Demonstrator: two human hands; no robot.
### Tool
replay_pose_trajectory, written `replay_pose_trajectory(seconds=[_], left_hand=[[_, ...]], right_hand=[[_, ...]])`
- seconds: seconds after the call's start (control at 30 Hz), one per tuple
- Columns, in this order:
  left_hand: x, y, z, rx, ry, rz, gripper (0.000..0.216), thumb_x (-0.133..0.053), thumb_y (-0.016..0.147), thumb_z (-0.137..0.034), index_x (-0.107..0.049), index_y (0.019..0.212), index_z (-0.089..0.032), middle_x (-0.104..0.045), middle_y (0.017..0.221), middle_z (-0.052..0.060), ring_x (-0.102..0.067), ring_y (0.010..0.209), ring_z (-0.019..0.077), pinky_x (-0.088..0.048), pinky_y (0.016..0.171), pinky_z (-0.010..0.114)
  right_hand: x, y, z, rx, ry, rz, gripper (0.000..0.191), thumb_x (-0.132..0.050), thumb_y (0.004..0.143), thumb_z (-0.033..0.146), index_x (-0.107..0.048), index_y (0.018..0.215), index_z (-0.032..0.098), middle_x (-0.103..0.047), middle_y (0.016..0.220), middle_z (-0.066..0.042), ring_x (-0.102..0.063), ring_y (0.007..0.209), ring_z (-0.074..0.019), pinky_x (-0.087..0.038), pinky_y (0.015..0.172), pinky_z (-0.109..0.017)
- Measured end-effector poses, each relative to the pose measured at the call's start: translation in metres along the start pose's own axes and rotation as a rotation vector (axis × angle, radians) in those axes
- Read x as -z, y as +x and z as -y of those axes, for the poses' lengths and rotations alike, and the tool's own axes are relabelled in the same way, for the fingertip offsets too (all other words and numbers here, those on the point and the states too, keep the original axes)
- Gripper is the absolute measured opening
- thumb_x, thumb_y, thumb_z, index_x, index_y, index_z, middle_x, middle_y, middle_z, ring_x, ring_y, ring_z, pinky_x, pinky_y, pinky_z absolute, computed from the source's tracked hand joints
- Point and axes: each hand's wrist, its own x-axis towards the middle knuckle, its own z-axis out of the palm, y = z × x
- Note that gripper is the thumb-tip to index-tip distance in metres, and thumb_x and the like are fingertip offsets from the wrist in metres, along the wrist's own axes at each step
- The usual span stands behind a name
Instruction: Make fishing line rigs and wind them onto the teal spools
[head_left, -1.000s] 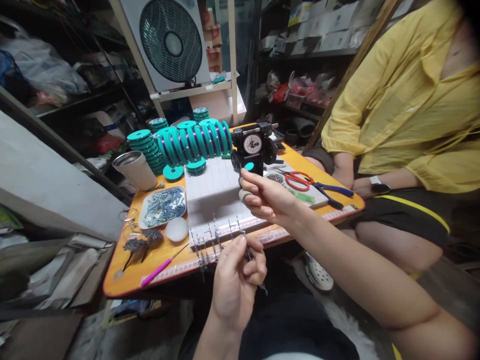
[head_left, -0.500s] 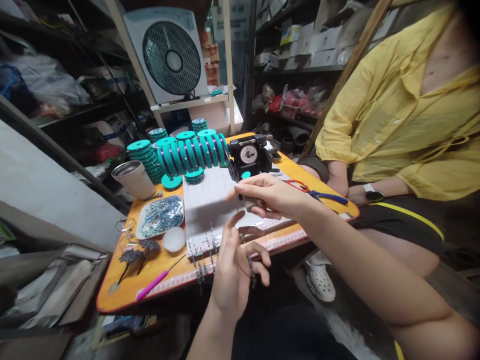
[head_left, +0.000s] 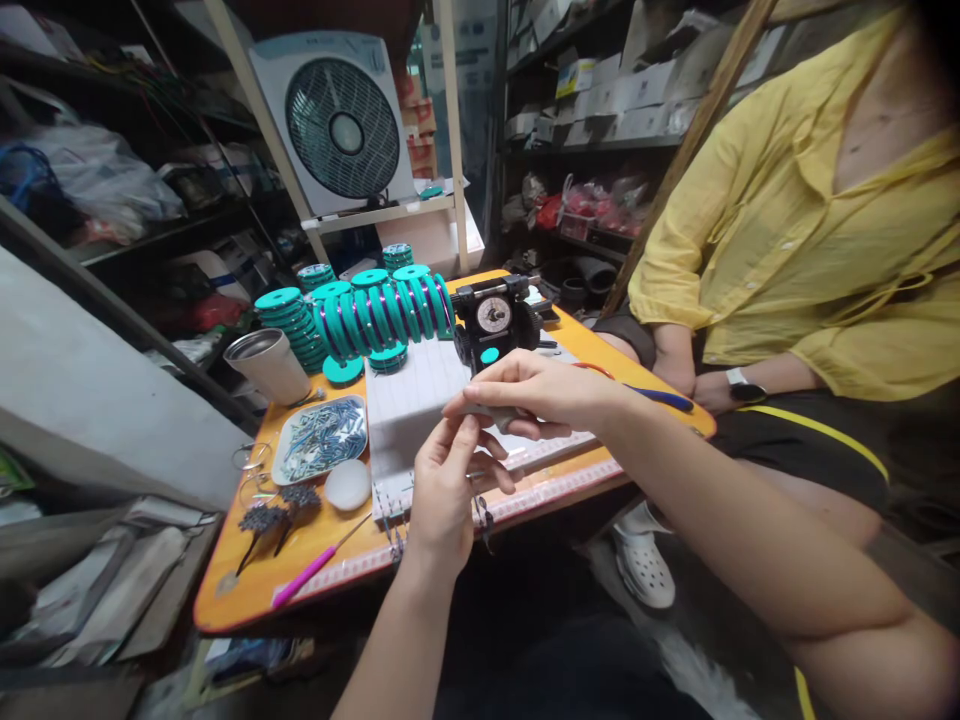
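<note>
My right hand is closed over the front of the table, a small greyish piece partly showing beneath its curled fingers; its kind is unclear. Just below, my left hand pinches with thumb and forefinger close to the right fingertips. Whatever lies in that pinch is too small to make out. Thin strands with small dark pieces dangle beneath the left fingers. Behind the hands stands a black winding device with a round dial, bearing a row of teal spools wound with purple.
On the orange table are a dish of small blue pieces, a white cup, a metal tumbler, a pink-handled tool and blue-handled pliers. A fan stands behind. A person in yellow sits right.
My left hand has risen to meet the right fingertips, and its spread fingers have closed into a pinch. The right hand stays nearly in place.
</note>
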Motion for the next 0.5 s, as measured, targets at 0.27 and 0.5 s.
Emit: replay_pose_trajectory(seconds=[0.27, 0.5], left_hand=[[-0.003, -0.006, 0.002, 0.046, -0.144, -0.023, 0.014, -0.059, 0.086, -0.025, -0.057, 0.078, -0.014, -0.059, 0.064, -0.002, -0.061, 0.056, 0.0085, -0.052, 0.059, 0.021], [-0.005, -0.03, 0.019, 0.165, -0.204, -0.05, 0.017, -0.061, 0.085, -0.029, -0.061, 0.081, -0.012, -0.065, 0.064, 0.001, -0.065, 0.054, 0.0135, -0.053, 0.055, 0.025]], right_hand=[[-0.008, 0.021, -0.019, -0.089, 0.613, -0.143, 0.036, -0.032, 0.098, 0.032, -0.035, 0.065, 0.018, -0.05, 0.047, 0.004, -0.031, 0.024, -0.0029, -0.021, 0.022, -0.011], [-0.009, 0.023, -0.013, -0.052, 0.659, -0.262, 0.037, -0.031, 0.098, 0.029, -0.03, 0.063, 0.018, -0.04, 0.045, 0.007, -0.022, 0.026, -0.0012, -0.02, 0.024, -0.008]])
